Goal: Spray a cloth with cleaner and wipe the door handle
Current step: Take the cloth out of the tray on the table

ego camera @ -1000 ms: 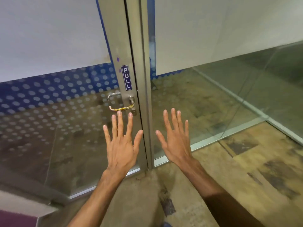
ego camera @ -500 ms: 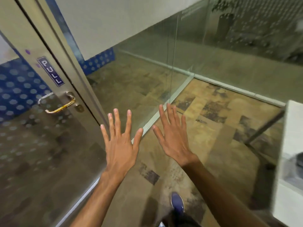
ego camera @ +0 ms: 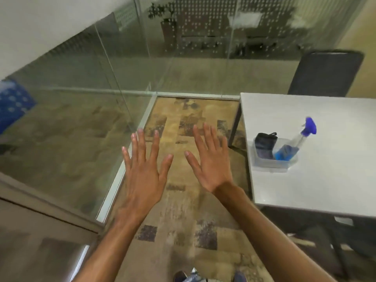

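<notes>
Both hands empty, left hand (ego camera: 142, 178) and right hand (ego camera: 211, 165) fingers spread over the floor. Spray bottle (ego camera: 293, 143) and a dark cloth (ego camera: 264, 144), probably, sit in a clear tub (ego camera: 272, 163) on the counter (ego camera: 325, 180), right. Bottle leans; careless reach could tip it.

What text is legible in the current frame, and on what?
None legible.
Spray bottle: no label readable; motion-blurred.
Dark cloth in the clear plastic tray: no tag or print visible.
White table: bare of print.
Glass partition: dot pattern only, no letters.
Left hand and right hand: open, holding nothing printed.
</notes>
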